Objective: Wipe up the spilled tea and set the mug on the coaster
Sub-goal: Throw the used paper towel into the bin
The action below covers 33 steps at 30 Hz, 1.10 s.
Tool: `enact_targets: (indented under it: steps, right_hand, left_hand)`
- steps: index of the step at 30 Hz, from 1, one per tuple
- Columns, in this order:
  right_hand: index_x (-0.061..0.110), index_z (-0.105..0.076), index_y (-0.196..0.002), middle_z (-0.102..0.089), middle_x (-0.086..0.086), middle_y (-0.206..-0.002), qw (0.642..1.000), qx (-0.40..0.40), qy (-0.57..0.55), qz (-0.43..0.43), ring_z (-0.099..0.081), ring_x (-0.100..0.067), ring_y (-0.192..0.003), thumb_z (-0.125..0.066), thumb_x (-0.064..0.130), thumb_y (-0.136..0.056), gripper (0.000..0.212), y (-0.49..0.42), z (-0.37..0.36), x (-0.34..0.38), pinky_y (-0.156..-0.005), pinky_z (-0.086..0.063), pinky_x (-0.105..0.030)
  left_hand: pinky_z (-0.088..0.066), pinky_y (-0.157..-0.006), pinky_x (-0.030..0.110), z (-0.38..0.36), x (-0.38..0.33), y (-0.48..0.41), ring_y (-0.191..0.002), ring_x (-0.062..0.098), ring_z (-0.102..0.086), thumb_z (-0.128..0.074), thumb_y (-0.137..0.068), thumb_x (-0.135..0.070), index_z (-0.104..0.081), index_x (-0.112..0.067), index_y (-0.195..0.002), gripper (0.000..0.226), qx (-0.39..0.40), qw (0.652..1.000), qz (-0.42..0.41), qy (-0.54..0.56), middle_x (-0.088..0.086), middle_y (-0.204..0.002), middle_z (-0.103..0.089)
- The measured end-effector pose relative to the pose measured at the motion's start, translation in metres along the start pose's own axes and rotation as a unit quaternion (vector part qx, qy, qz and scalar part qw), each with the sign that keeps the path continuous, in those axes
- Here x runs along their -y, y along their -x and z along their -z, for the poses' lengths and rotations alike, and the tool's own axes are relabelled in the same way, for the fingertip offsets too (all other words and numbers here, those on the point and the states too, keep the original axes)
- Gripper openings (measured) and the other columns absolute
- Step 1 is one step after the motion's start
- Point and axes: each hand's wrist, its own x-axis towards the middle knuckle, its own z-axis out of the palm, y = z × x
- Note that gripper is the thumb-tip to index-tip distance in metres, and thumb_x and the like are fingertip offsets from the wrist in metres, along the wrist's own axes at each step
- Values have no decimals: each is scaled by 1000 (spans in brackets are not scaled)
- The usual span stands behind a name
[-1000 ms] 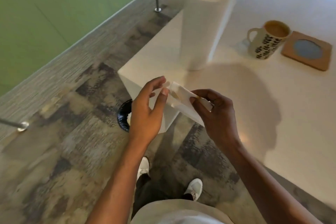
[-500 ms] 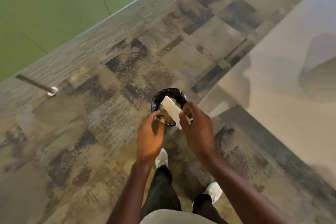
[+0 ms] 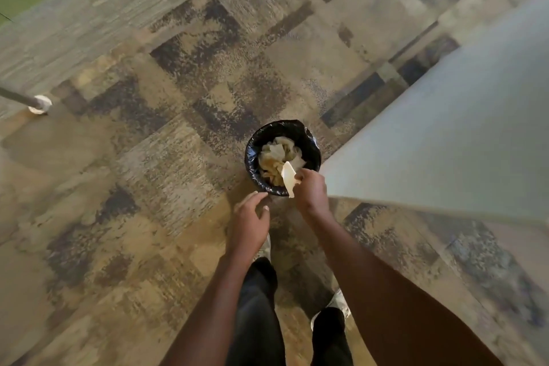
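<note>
I look down at the floor. My right hand (image 3: pixel 310 192) pinches a folded, tea-stained paper towel (image 3: pixel 288 177) over the near rim of a small bin with a black liner (image 3: pixel 252 154). Several crumpled, stained towels lie inside the bin. My left hand (image 3: pixel 249 223) hovers empty, fingers apart, just in front of the bin and left of the right hand. The mug, the coaster and the paper roll are out of view.
The white table (image 3: pixel 460 142) fills the right side, its corner right beside the bin. Patterned carpet covers the floor. A metal leg with a round foot (image 3: pixel 40 104) stands at the far left. My legs and white shoes (image 3: pixel 337 303) are below.
My view has swung from the tabletop down to the floor. Both hands carried the folded towel down to the bin; the left hand has let go, and the right holds it over the bin.
</note>
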Motion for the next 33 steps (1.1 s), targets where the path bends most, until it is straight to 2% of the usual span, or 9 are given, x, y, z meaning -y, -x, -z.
enact_targets:
  steps: [4, 10, 15, 18, 21, 23, 25, 28, 33]
  right_hand:
    - [4, -64, -141, -66, -21, -135, 999, 23, 21, -31, -66, -37, -118, -61, -8, -96, 46, -47, -22, -1, -98, -55, -44]
    - [2, -66, -138, -67, -24, -132, 997, 48, 29, -53, -66, -39, -117, -64, -6, -95, 44, -88, -38, -3, -99, -55, -43]
    - [1, -74, -117, -72, -22, -114, 997, 47, 14, -51, -69, -38, -99, -53, -5, -93, 33, -97, -38, -2, -88, -61, -45]
    - [2, -73, -118, -73, -19, -114, 997, 50, 24, -46, -69, -36, -99, -48, -3, -96, 34, -92, -34, -1, -90, -61, -45]
    - [5, -74, -117, -75, -17, -111, 997, 55, 42, -22, -69, -33, -95, -49, 2, -97, 31, -75, -28, 0, -82, -57, -37]
    - [7, -73, -114, -76, -15, -109, 996, 61, 63, 6, -70, -31, -94, -49, 5, -98, 29, -61, -26, 1, -81, -58, -38]
    - [10, -69, -125, -73, -13, -122, 993, 57, 88, 46, -69, -30, -108, -49, 6, -100, 31, -40, -15, 2, -91, -59, -43]
    - [12, -50, -153, -52, -11, -157, 985, 53, 122, 107, -50, -27, -144, -48, 5, -103, 50, -10, -4, 2, -116, -44, -41]
    - [1, -29, -162, -29, -17, -171, 952, 12, 173, 251, -24, -27, -160, -44, 9, -103, 61, 42, 29, 2, -130, -11, -33]
  left_hand:
    - [-41, -117, 43, -11, 17, -33, -142, 22, -48, -58, -101, -23, -62, -28, -140, 39, 26, 999, 19, -23, 0, -154, -53]
    - [-40, -117, 47, -20, 25, -53, -143, 21, -46, -58, -102, -26, -52, -39, -147, 48, 62, 997, 25, -32, -8, -157, -48]
    - [-41, -116, 41, -22, 22, -63, -144, 18, -44, -57, -102, -28, -51, -41, -147, 48, 72, 996, 15, -41, -12, -158, -47]
    - [-41, -116, 41, -23, 17, -67, -145, 17, -43, -56, -102, -27, -51, -38, -148, 47, 71, 997, 3, -38, -10, -158, -47]
    - [-40, -117, 41, -22, 9, -66, -146, 17, -42, -56, -102, -26, -51, -36, -149, 48, 65, 997, -2, -40, -9, -158, -46]
    - [-39, -116, 38, -23, 6, -65, -146, 17, -42, -56, -102, -25, -50, -35, -149, 48, 64, 997, -5, -39, -7, -159, -47]
    - [-39, -114, 36, -20, -5, -55, -146, 17, -42, -56, -102, -24, -49, -34, -150, 49, 57, 998, -15, -38, -7, -158, -47]
    - [-40, -113, 35, -15, -14, -38, -146, 17, -42, -56, -103, -23, -46, -33, -152, 52, 42, 998, -19, -43, -6, -158, -47]
    - [-39, -117, 38, -3, -30, 3, -149, 18, -38, -57, -102, -20, -41, -29, -155, 56, -16, 998, -49, -42, -4, -161, -44]
